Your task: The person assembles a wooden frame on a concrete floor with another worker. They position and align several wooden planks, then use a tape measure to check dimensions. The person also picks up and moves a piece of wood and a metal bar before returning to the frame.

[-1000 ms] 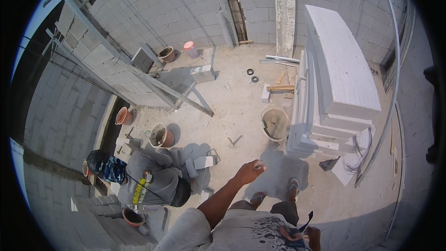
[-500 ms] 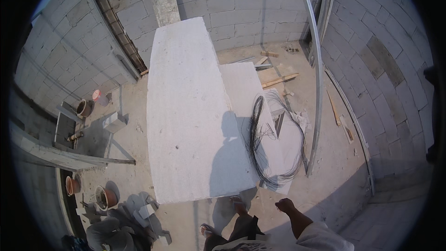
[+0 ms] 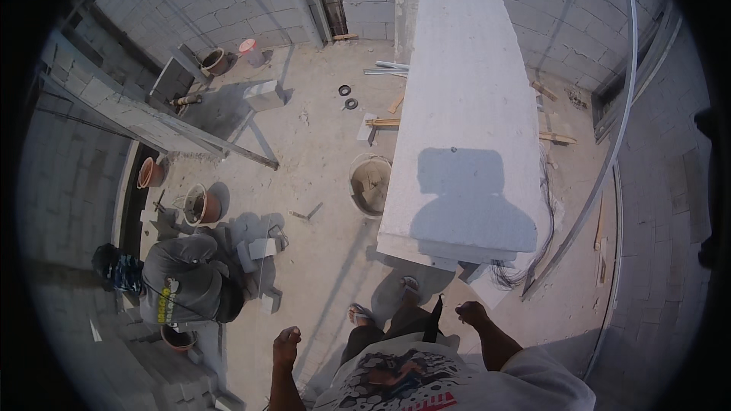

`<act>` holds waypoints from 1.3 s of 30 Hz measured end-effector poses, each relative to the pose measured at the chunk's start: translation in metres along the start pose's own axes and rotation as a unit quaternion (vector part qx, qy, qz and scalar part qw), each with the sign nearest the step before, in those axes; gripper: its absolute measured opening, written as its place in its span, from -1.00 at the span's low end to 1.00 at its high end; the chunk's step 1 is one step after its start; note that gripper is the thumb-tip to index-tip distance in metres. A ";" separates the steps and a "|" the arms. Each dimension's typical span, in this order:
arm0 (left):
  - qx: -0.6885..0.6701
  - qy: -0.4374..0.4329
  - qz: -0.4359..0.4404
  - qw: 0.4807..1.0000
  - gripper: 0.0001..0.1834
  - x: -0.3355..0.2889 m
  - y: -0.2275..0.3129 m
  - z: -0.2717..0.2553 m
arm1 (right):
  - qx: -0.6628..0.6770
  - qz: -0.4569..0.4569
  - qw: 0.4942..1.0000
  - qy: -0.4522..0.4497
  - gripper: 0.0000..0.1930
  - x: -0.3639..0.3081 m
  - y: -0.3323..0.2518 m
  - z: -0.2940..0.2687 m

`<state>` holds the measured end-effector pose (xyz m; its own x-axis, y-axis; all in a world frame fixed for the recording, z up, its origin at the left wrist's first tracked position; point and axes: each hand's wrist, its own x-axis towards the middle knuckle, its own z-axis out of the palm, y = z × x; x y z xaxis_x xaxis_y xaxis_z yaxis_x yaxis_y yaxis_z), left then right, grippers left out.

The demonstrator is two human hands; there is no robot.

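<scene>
My left hand (image 3: 286, 348) is raised at the lower edge, fingers curled in, with no object showing in it. To the right, my right hand (image 3: 474, 313) is also curled closed in front of my body, nothing visible in its grip. Neither hand touches anything. Just beyond my right hand lies a stack topped by a long white slab (image 3: 472, 91), my shadow falling on its near end. Black wire (image 3: 505, 274) sticks out at its near right corner, mostly hidden by the slab. A bucket of grey-brown mix (image 3: 371, 185) stands against the slab's left side.
A co-worker (image 3: 186, 278) crouches at the left beside grey blocks (image 3: 263, 249) and a bucket (image 3: 202, 205). A metal post (image 3: 618, 144) rises at the right. Wood strips (image 3: 558, 138) lie behind the slab. A propped beam (image 3: 228, 147) reaches over the floor at left. Block walls surround the area.
My view has swung left, so the slab now appears further right and the co-worker shows more fully. My left hand has come into view. The mix bucket now shows beside the slab.
</scene>
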<state>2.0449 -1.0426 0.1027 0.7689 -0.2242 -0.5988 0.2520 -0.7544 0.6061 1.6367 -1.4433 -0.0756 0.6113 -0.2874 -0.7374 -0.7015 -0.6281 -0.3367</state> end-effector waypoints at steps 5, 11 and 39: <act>-0.027 -0.057 -0.146 0.987 -0.56 0.010 -0.163 -0.003 | 0.112 0.112 0.987 0.004 -0.67 0.022 -0.050 -0.031; 0.135 -0.166 -0.015 0.977 -0.55 0.060 -0.227 -0.023 | 0.038 0.068 0.996 0.043 -0.62 0.078 -0.164 -0.054; -0.025 -0.171 -0.261 0.950 -0.55 0.525 0.100 -0.131 | 0.255 0.207 0.944 0.032 -0.49 0.526 -0.347 -0.386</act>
<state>2.5506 -1.1548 -0.0826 0.2986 -0.0209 -0.9542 0.5800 -0.7900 0.1988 2.3431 -1.6558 -0.1200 0.2565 -0.4853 -0.8359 -0.9601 -0.0281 -0.2782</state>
